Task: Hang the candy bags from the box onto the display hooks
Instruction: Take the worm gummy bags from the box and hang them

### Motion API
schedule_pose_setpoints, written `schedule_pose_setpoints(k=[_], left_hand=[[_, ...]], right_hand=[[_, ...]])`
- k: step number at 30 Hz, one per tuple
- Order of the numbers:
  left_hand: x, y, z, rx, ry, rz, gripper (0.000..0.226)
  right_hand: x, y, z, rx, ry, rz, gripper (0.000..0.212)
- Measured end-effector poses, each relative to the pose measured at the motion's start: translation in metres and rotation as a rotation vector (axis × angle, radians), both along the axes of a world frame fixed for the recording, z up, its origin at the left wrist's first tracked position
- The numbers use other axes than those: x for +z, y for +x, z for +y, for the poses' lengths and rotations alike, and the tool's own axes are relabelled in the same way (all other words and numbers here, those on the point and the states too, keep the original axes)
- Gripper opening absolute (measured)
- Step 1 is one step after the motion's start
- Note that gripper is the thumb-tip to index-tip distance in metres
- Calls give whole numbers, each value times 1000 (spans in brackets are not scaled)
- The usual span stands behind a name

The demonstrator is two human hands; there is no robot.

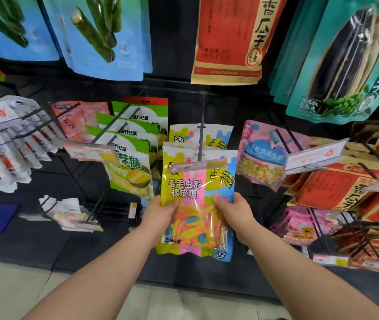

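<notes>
L/R fingers point(171, 205) at candy bag point(197, 188) edges.

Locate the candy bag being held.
Head view, centre: the candy bag is at the middle hook, between green bags and a pink bag, held by the left hand and right hand.

The candy bag point(197, 192) reads 毛毛虫形橡皮糖 in white characters across its front. The green bag point(128, 167) to its left shows 流行e派 at the top and 味糖 below, the pink bag point(262, 155) reads 千纸鹤果味糖, and the red bag point(227, 40) up top reads 香瓜子. Print on the price tags point(90, 152) is too blurred to read.
</notes>
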State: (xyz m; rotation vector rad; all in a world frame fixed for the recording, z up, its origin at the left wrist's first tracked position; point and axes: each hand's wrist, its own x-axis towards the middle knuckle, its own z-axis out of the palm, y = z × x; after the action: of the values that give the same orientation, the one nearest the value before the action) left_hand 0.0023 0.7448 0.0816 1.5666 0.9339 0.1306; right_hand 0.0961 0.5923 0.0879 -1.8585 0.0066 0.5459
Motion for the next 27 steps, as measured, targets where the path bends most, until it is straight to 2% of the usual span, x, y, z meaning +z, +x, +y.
schedule_pose_setpoints(k=[4, 8, 16, 18, 20, 22, 24, 27], left_hand=[[-5, 20, 8, -9, 109, 20, 18], [-2, 30, 10, 1, 184, 72, 10], [2, 37, 11, -5, 303, 193, 41], [1, 30, 10, -68, 448, 297, 56], [2, 18, 9, -227, 671, 428, 71], [2, 6, 7, -427, 938, 497, 80], [5, -4, 3, -601, 1118, 506, 83], [18, -17, -7, -771, 1218, 475, 85]], right_hand=[[-10, 22, 12, 0, -87, 1, 32], [-16, 31, 15, 63, -170, -24, 34], [-8, 35, 14, 150, -304, -143, 47], [-5, 30, 9, 228, -460, -230, 61], [3, 20, 0, 361, -728, -379, 74], [12, 8, -10, 481, -929, -526, 75], [21, -6, -18, 562, -1027, -580, 73], [34, -30, -29, 568, -1082, -543, 71]])
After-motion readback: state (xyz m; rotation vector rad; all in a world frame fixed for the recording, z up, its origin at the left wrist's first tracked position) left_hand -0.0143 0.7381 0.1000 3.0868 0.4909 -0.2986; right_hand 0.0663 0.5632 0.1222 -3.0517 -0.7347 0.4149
